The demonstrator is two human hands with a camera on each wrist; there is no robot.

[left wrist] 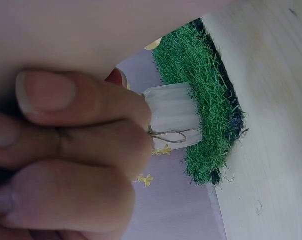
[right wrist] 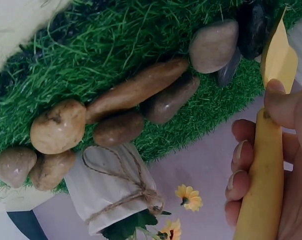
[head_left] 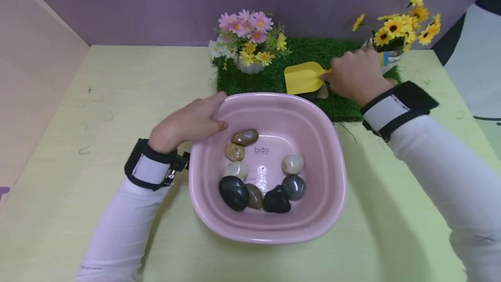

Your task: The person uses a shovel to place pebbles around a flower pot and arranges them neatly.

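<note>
Head view: left hand [head_left: 188, 121] resting on far-left rim of pink basin [head_left: 332, 151], fingers extended along the edge, apparently steadying it. Right hand [head_left: 354, 77] curled round handle of yellow scoop [head_left: 303, 77], blade held low over green turf mat [head_left: 344, 108], probably angled to get under a stone. Right wrist view: loose pebbles [right wrist: 136, 90] lying on turf beside twine-tied white pot [right wrist: 111, 190]. Basin near centre of worktop [head_left: 58, 164], holding eight stones [head_left: 254, 177]. Pink flower pot [head_left: 250, 38] far centre, yellow sunflowers [head_left: 403, 25] far right.
</note>
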